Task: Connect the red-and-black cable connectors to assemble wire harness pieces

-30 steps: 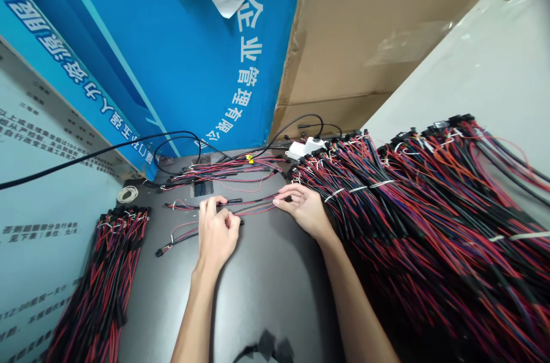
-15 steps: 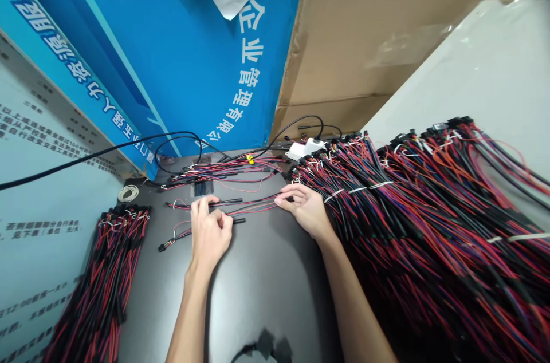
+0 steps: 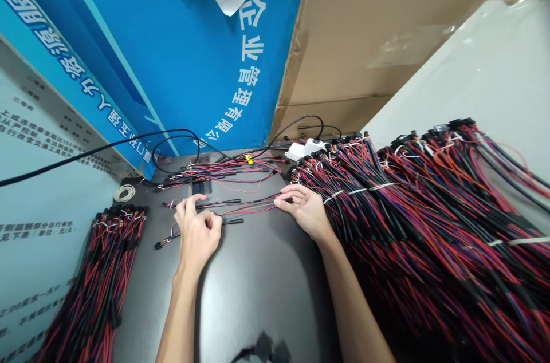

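My right hand (image 3: 303, 209) pinches the right end of a thin red and black wire harness (image 3: 255, 211), near a small black connector (image 3: 289, 200). The wires stretch leftward, just above the table, to my left hand (image 3: 198, 234). There the thumb and forefinger are closed on them, while the other fingers are partly extended. Under and beside my left hand lie more harness pieces, with a black sleeved end (image 3: 234, 221) to its right and a black plug (image 3: 159, 245) to its left. My left palm hides part of them.
Large tied bundles of wire harnesses (image 3: 412, 197) fill the right side, and another bundle (image 3: 107, 271) lies at the left. Loose harnesses (image 3: 232, 168), a white plug adapter (image 3: 306, 149) and a white coil (image 3: 124, 193) are at the back. A black cable (image 3: 86, 158) crosses the left side.
My left hand has slid a little to the left along the wires, fingers still pinched. My right hand has stayed in place, holding its end.
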`<state>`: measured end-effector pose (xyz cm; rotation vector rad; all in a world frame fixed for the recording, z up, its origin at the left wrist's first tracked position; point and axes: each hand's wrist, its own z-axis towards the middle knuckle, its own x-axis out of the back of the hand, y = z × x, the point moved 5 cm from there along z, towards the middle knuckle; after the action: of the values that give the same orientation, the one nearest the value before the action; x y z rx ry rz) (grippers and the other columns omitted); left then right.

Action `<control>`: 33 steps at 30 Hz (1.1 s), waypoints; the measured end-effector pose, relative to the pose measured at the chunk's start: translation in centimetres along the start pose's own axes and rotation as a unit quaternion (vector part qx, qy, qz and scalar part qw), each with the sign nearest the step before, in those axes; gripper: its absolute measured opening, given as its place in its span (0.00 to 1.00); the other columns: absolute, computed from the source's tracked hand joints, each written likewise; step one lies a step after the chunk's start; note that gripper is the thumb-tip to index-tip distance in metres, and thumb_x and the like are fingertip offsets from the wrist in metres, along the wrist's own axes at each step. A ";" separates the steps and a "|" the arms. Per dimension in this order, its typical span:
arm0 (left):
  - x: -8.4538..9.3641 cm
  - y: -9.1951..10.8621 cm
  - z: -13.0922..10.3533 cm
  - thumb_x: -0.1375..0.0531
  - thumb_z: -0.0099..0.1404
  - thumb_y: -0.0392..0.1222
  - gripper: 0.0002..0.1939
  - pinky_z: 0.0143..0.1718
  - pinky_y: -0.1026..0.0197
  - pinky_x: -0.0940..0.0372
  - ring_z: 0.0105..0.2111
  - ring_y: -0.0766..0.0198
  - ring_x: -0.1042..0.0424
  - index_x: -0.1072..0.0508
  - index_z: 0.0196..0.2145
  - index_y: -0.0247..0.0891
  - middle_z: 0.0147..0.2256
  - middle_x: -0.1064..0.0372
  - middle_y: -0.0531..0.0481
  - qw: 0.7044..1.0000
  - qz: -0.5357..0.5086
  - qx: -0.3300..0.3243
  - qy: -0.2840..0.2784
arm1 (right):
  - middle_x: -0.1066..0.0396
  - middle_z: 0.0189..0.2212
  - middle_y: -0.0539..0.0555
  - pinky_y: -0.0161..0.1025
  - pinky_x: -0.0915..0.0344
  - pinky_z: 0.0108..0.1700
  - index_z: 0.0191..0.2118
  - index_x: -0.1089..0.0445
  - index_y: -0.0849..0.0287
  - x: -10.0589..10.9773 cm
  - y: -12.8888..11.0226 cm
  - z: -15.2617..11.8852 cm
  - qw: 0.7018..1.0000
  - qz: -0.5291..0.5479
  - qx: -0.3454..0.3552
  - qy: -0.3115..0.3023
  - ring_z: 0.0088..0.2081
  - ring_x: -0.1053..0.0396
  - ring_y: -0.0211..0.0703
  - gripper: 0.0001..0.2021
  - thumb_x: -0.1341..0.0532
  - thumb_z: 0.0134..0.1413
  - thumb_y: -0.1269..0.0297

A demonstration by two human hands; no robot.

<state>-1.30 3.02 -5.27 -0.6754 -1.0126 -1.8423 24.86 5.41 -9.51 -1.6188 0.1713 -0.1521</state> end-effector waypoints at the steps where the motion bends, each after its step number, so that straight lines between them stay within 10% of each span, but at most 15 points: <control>1: 0.1 -0.1 0.0 0.44 0.59 0.35 0.16 0.47 0.42 0.42 0.50 0.45 0.43 0.37 0.14 0.35 0.49 0.34 0.41 1.000 0.002 0.001 0.003 | 0.25 0.31 0.60 0.44 0.28 0.41 0.35 0.31 0.61 0.0 0.1 0.0 1.000 0.000 -0.002 0.001 0.34 0.25 0.48 0.25 0.25 0.31 0.53; 16: 1.3 -0.3 0.1 0.40 0.53 0.34 0.15 0.47 0.44 0.44 0.48 0.46 0.41 0.39 0.14 0.36 0.46 0.33 0.43 0.998 0.020 0.026 0.046 | 0.26 0.31 0.58 0.45 0.29 0.44 0.34 0.31 0.61 0.0 -0.2 -0.1 1.000 0.000 -0.005 -0.023 0.37 0.26 0.48 0.24 0.26 0.32 0.53; 23: 1.7 0.8 0.7 0.41 0.55 0.34 0.06 0.50 0.45 0.43 0.48 0.48 0.39 0.30 0.33 0.38 0.45 0.32 0.42 0.998 -0.009 0.002 0.063 | 0.25 0.32 0.58 0.45 0.29 0.46 0.34 0.30 0.60 -0.2 -0.3 0.0 0.999 0.012 -0.010 -0.034 0.38 0.26 0.48 0.23 0.26 0.32 0.53; 33: -1.1 5.0 0.2 0.40 0.65 0.41 0.12 0.49 0.55 0.37 0.46 0.59 0.35 0.28 0.46 0.37 0.44 0.30 0.46 0.977 -0.179 -0.077 -0.083 | 0.26 0.32 0.56 0.41 0.30 0.43 0.36 0.30 0.60 -0.6 -1.3 -0.5 0.997 0.046 -0.002 -0.067 0.36 0.26 0.44 0.23 0.25 0.34 0.55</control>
<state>3.65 2.42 -4.20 -0.7903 -1.1666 -2.2246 24.16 5.15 -8.16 -1.6168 0.1423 0.0265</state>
